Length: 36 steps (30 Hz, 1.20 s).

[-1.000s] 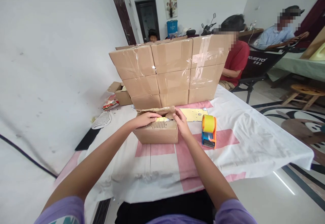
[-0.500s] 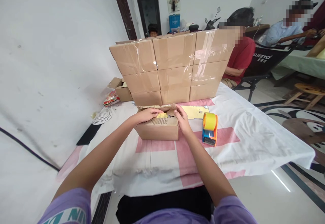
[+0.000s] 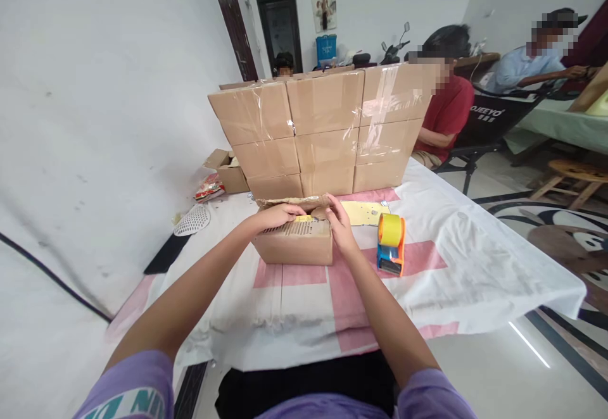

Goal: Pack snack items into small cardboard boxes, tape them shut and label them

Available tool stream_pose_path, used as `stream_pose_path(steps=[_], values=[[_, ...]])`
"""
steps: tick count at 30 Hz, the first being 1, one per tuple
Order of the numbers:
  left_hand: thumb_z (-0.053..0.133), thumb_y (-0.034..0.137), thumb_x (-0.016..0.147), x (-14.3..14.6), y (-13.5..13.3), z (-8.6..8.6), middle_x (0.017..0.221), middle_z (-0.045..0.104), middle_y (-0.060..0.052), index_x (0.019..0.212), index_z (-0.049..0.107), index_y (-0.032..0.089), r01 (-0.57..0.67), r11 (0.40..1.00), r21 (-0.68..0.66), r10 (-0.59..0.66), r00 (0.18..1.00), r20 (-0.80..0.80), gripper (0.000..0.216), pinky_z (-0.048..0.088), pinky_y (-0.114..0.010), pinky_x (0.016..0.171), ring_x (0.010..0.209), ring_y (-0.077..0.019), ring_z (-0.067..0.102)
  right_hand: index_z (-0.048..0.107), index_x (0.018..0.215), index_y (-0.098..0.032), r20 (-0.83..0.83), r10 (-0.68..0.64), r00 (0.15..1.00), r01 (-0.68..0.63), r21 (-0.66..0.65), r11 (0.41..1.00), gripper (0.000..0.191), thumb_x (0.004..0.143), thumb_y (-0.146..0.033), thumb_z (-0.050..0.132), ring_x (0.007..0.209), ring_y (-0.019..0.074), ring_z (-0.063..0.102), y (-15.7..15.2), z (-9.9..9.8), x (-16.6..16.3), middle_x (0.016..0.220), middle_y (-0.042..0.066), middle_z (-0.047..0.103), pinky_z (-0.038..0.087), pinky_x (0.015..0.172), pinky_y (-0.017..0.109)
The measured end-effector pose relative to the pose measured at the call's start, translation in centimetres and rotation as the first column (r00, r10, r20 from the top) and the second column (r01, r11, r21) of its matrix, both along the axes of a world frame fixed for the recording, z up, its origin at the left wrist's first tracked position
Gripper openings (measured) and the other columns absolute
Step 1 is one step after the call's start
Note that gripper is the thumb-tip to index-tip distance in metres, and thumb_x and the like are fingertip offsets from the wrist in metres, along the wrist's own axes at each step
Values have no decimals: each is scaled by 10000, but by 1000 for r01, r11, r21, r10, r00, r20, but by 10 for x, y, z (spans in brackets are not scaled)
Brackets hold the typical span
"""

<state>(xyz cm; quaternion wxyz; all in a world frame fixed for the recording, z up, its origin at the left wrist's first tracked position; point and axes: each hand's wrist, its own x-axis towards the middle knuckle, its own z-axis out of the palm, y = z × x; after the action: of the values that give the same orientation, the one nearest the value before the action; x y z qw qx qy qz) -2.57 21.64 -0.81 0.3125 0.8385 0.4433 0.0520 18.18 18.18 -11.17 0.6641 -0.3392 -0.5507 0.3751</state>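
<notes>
A small cardboard box [image 3: 297, 251] stands before me on the table, its top partly open and a flap raised along the far side. At its opening, my left hand [image 3: 279, 216] reaches over the top from the left with its fingers together and the tips hidden. Close by those fingertips a bit of yellow [image 3: 304, 218] shows in the opening. My right hand [image 3: 340, 221] grips the box's right side, its thumb and fingers around the corner and flap. To the right, a tape dispenser [image 3: 391, 245] with a yellow roll stands apart from both hands.
Stacked, taped cartons [image 3: 325, 102] rise behind the box. A flat yellow sheet [image 3: 367, 212] lies right of it. Toward the wall are an open carton [image 3: 232, 175], a red packet [image 3: 209, 188] and a white perforated piece [image 3: 192, 219]. A person in red [image 3: 449, 118] sits beyond the table.
My head view has shifted slightly. Both hands stay at the box's opening; the left fingers have moved very little, and the right hand keeps its hold on the corner.
</notes>
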Motion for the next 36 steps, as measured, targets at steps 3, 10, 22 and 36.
stream_pose_path(steps=[3, 10, 22, 36], values=[[435, 262, 899, -7, -18, 4, 1311, 687, -8, 1166, 718, 260, -59, 994, 93, 59, 998, 0, 389, 453, -372, 1039, 1205, -253, 615, 542, 1410, -300, 47, -25, 999, 24, 14, 1000, 474, 967, -470, 549, 1342, 242, 511, 0, 0, 4, 1462, 47, 556, 373, 1168, 427], [482, 410, 996, -23, -95, -25, 1412, 620, -53, 1280, 649, 261, -285, 638, 716, 203, 958, 200, 361, 374, -467, 1119, 1342, -280, 524, 669, 999, -249, 110, -41, 993, 33, 72, 997, 259, 986, -431, 486, 1090, 244, 594, 2, 0, 6, 1089, 57, 656, 446, 1015, 392], [555, 418, 981, -13, -102, -57, 1466, 566, -10, 1392, 583, 303, -137, 649, 749, 198, 980, 7, 428, 371, -489, 1138, 1395, -265, 493, 627, 948, -238, 81, -13, 997, 10, 39, 999, 182, 953, -376, 509, 1017, 223, 585, -4, 2, 4, 1000, 34, 619, 431, 946, 334], [592, 389, 968, -11, -111, -62, 1376, 650, -33, 1331, 600, 298, -250, 536, 806, 192, 966, 172, 375, 284, -479, 1143, 1328, -260, 545, 689, 1035, -239, 93, -50, 994, 49, 11, 999, 295, 963, -468, 518, 1089, 248, 610, -6, 0, 4, 1105, 55, 682, 451, 1008, 383]])
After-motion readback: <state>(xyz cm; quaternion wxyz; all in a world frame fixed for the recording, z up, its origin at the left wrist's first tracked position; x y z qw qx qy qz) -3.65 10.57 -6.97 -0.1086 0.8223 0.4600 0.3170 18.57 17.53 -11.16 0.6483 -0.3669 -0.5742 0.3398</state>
